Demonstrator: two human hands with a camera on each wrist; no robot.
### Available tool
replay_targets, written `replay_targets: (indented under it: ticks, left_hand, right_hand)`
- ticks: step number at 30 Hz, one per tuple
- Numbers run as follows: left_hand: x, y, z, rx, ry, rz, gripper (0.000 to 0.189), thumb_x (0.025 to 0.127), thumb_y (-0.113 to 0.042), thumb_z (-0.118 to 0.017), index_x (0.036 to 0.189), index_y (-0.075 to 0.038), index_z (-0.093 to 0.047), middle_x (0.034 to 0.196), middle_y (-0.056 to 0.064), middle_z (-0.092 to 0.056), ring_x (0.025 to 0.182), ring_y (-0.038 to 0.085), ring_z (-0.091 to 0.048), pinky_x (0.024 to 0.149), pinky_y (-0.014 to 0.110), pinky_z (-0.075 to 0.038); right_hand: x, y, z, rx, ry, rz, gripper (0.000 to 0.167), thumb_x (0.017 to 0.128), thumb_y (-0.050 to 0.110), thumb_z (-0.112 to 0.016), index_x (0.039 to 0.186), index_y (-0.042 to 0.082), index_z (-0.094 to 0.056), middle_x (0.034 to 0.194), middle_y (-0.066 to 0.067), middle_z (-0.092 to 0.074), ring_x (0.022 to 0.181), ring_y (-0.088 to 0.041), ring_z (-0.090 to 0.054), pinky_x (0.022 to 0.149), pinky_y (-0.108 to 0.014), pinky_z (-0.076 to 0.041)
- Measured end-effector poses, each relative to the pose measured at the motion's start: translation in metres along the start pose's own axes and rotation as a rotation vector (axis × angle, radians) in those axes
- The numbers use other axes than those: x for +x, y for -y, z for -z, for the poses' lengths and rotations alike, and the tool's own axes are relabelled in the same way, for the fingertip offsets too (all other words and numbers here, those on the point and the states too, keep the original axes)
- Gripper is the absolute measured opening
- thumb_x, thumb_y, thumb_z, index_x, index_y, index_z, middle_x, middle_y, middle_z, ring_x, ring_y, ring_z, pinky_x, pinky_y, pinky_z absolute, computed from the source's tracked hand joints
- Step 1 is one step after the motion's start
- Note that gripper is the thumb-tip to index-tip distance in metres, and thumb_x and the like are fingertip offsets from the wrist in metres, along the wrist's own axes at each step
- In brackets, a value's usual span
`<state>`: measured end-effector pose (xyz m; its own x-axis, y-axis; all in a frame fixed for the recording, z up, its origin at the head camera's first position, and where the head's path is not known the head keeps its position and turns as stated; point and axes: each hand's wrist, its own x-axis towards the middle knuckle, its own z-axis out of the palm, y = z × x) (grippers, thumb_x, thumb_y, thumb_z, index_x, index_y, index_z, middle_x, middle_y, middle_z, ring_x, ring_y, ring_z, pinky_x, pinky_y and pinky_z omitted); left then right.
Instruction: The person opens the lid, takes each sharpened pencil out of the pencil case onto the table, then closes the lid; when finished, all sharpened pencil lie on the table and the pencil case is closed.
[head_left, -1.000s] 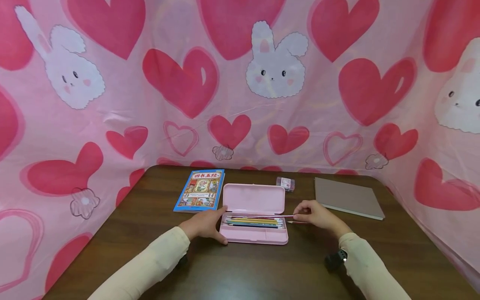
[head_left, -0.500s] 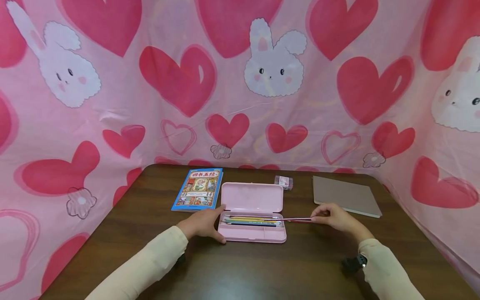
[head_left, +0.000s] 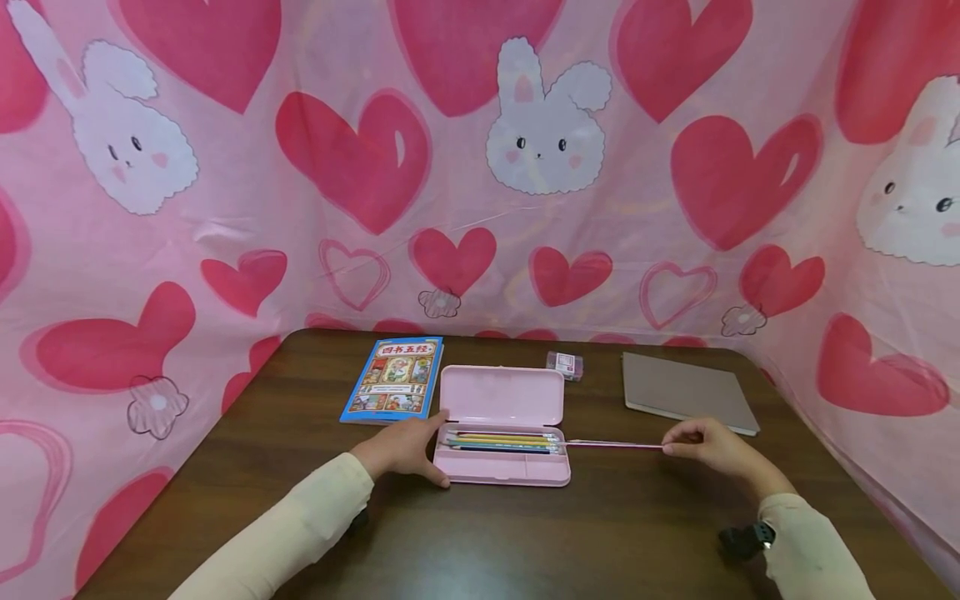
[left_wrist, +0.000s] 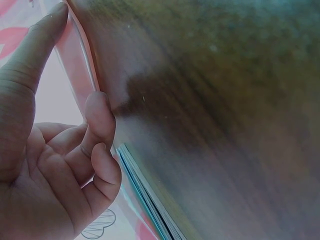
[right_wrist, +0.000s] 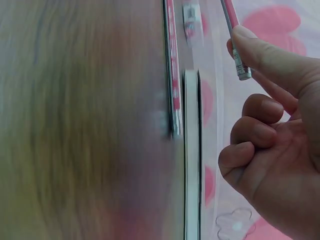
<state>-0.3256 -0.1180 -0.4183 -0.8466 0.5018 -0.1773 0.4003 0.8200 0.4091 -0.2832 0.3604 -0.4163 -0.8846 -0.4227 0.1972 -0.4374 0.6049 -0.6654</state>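
Observation:
An open pink pencil case point(head_left: 502, 468) lies on the table with several pencils point(head_left: 502, 442) in its back compartment. My left hand point(head_left: 402, 450) holds the case's left end, thumb at the front corner and fingers toward the hinge side. To the right of the case, my right hand point(head_left: 708, 450) pinches a red-and-white pencil point(right_wrist: 231, 17) near its eraser end, between thumb and index finger. Its other end points left toward the case. Another red striped pencil point(right_wrist: 172, 75) lies on the table in the right wrist view; in the head view the two nearly overlap.
A blue illustrated book point(head_left: 393, 379) lies behind the left hand. Behind the case stands a small clear box point(head_left: 565, 366) with a label. A grey-brown notebook point(head_left: 690, 392) lies at the back right, beyond the right hand. Heart-patterned cloth point(head_left: 450, 183) surrounds the table.
My right hand has moved right, drawing the pinched pencil from over the case to the table area beside it. My left hand stays at the case's left end.

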Motion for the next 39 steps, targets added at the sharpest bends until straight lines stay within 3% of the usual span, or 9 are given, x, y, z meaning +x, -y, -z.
replay_targets:
  ticks: [17, 30, 36, 39]
  left_hand:
    - [0.0, 0.0, 0.001, 0.001, 0.0, 0.005, 0.105, 0.062, -0.053, -0.079, 0.145, -0.011, -0.03, 0.135, 0.013, -0.05, 0.116, 0.028, -0.052, 0.098, 0.051, -0.042]
    - [0.0, 0.002, -0.001, -0.005, 0.007, 0.007, 0.106, 0.062, -0.054, -0.079, 0.145, -0.012, -0.03, 0.137, 0.012, -0.049, 0.117, 0.029, -0.051, 0.098, 0.052, -0.042]
    - [0.001, 0.002, -0.001, 0.0, 0.0, 0.0, 0.106, 0.061, -0.055, -0.079, 0.145, -0.012, -0.03, 0.137, 0.012, -0.049, 0.118, 0.028, -0.051, 0.099, 0.051, -0.041]
    - [0.002, 0.003, -0.001, 0.016, -0.009, -0.007, 0.107, 0.06, -0.055, -0.079, 0.145, -0.011, -0.03, 0.135, 0.012, -0.05, 0.116, 0.028, -0.052, 0.098, 0.05, -0.042]
  right_hand:
    - [-0.009, -0.023, 0.008, -0.051, 0.054, -0.065, 0.008, 0.083, 0.007, -0.066, 0.083, 0.0, -0.068, 0.079, 0.008, -0.064, 0.072, 0.006, -0.048, 0.061, -0.017, -0.042]
    - [-0.005, -0.026, 0.002, -0.072, 0.092, -0.114, 0.013, 0.079, 0.015, -0.071, 0.082, 0.002, -0.07, 0.079, 0.006, -0.066, 0.068, 0.006, -0.045, 0.058, -0.018, -0.04]
    - [-0.004, -0.023, 0.002, -0.11, 0.082, -0.178, 0.016, 0.078, 0.019, -0.073, 0.085, 0.004, -0.07, 0.081, 0.002, -0.065, 0.069, 0.004, -0.043, 0.059, -0.019, -0.039]
    - [-0.003, -0.02, 0.002, -0.12, 0.067, -0.172, 0.017, 0.079, 0.019, -0.072, 0.087, 0.004, -0.07, 0.082, 0.001, -0.065, 0.07, 0.004, -0.044, 0.06, -0.019, -0.04]
